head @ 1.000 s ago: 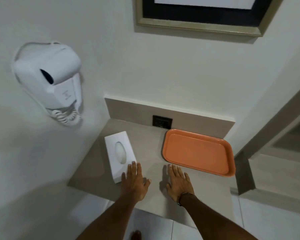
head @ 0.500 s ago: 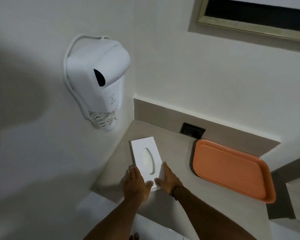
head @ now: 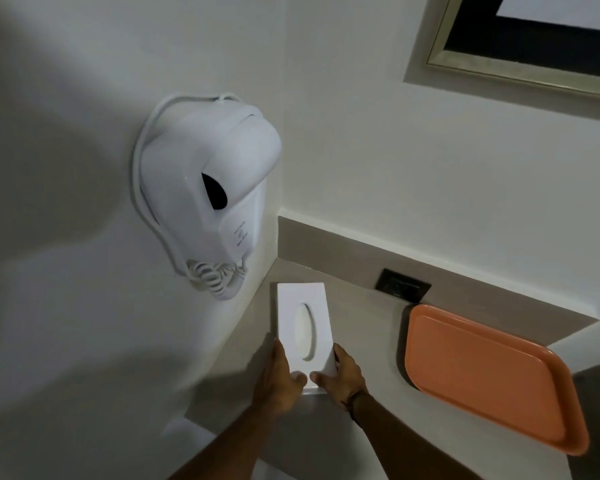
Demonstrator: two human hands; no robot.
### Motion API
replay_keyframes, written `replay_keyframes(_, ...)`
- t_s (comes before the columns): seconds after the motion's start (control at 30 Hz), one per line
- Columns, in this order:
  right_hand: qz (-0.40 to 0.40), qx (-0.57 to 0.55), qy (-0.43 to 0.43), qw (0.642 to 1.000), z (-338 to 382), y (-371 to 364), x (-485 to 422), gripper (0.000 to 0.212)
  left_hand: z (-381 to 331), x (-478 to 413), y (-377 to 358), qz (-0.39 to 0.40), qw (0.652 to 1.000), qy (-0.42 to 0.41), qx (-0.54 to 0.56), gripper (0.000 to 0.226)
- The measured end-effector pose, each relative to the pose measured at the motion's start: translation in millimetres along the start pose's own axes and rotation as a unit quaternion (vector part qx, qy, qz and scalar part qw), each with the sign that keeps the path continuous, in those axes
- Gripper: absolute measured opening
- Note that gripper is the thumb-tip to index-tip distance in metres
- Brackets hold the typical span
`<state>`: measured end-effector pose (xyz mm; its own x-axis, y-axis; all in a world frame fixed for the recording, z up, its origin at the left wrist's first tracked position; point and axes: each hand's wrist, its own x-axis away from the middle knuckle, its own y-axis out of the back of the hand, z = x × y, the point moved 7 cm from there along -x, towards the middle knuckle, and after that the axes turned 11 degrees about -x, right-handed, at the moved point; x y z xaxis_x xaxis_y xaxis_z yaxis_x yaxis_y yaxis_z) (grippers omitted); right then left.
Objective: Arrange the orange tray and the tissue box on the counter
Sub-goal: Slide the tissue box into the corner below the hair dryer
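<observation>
A white tissue box (head: 303, 323) with an oval slot lies lengthwise on the beige counter (head: 364, 327), close to the left wall. My left hand (head: 279, 375) grips its near left side and my right hand (head: 342, 375) grips its near right side, thumbs on the top near end. The orange tray (head: 489, 379) lies empty on the counter to the right, apart from the box, its far corner under the wall socket.
A white wall-mounted hair dryer (head: 208, 206) with a coiled cord hangs on the left wall just above the box's far end. A black socket (head: 403, 285) sits in the backsplash. A framed mirror (head: 520, 43) hangs top right. The counter's front edge runs under my wrists.
Both hands moved from flat on the counter to the tissue box and closed on its near end. The box now lies closer to the left wall. The camera view swung left.
</observation>
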<state>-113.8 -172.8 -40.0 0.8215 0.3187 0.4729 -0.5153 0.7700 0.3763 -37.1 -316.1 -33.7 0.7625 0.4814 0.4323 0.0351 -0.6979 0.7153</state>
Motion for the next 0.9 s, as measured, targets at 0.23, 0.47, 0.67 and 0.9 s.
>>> replay_keyframes(0.23,-0.027,-0.025,-0.043,0.998,33,-23,-44,0.072,-5,-57,42,0.01,1.0,-0.009,-0.018,0.089)
replay_keyframes(0.47,-0.043,-0.044,-0.058,0.996,46,-39,-73,0.073,-3,-95,62,0.03,0.998,-0.031,-0.038,0.084)
replay_keyframes(0.67,-0.052,-0.044,-0.056,0.996,52,-46,-83,0.064,0,-108,73,0.02,0.997,-0.037,-0.064,0.08)
replay_keyframes(0.9,-0.025,-0.03,-0.041,0.998,50,-47,-82,0.081,1,-106,74,-0.003,0.995,-0.043,-0.086,0.089)
